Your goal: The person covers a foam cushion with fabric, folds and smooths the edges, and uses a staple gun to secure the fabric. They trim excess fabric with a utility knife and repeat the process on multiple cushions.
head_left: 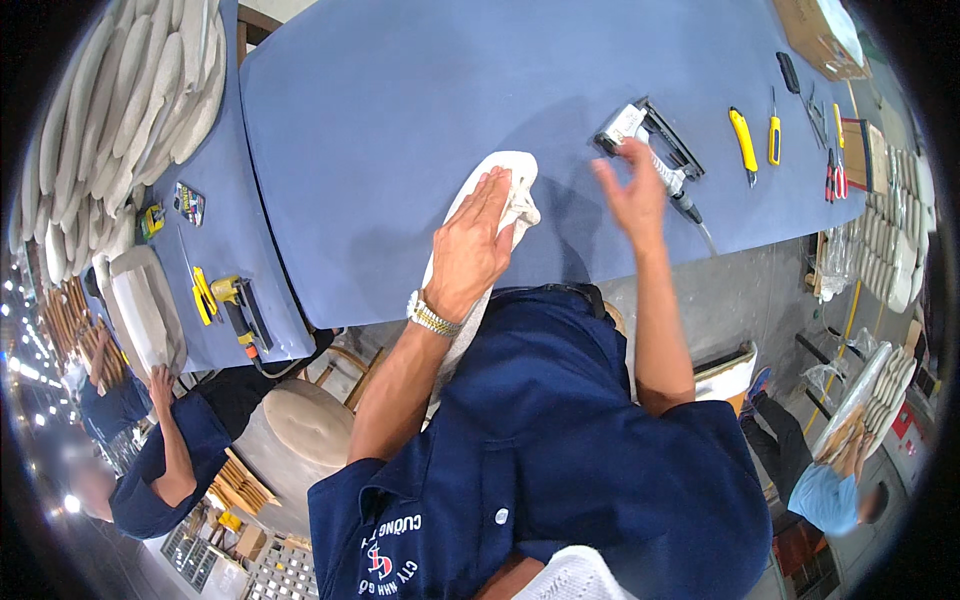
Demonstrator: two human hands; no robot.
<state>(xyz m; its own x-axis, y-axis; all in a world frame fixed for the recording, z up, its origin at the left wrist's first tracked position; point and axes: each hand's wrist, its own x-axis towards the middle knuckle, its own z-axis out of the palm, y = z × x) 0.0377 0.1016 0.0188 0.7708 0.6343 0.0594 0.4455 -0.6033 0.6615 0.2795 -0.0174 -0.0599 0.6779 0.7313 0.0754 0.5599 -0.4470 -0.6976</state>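
A long cream fabric-covered pad (518, 168) lies at the near edge of the blue worktable (400, 110), its lower part hanging toward my body. My left hand (472, 238) rests flat on it, fingers stretched out; loose cloth is bunched beside the fingertips. On the table to the right is a pneumatic staple gun (628, 122), silver and black, with an air hose at its handle end. My right hand (640, 200) hovers at its near side, thumb and fingers apart, slightly blurred; contact with the gun cannot be made out.
Toward the right lie a yellow utility knife (743, 142), a yellow screwdriver (774, 140) and red-handled scissors (839, 180). A cardboard box (820, 40) stands at the far right corner. Stacked pads (120, 100) and another stapler (238, 305) occupy the left table, where a co-worker (180, 450) handles a pad.
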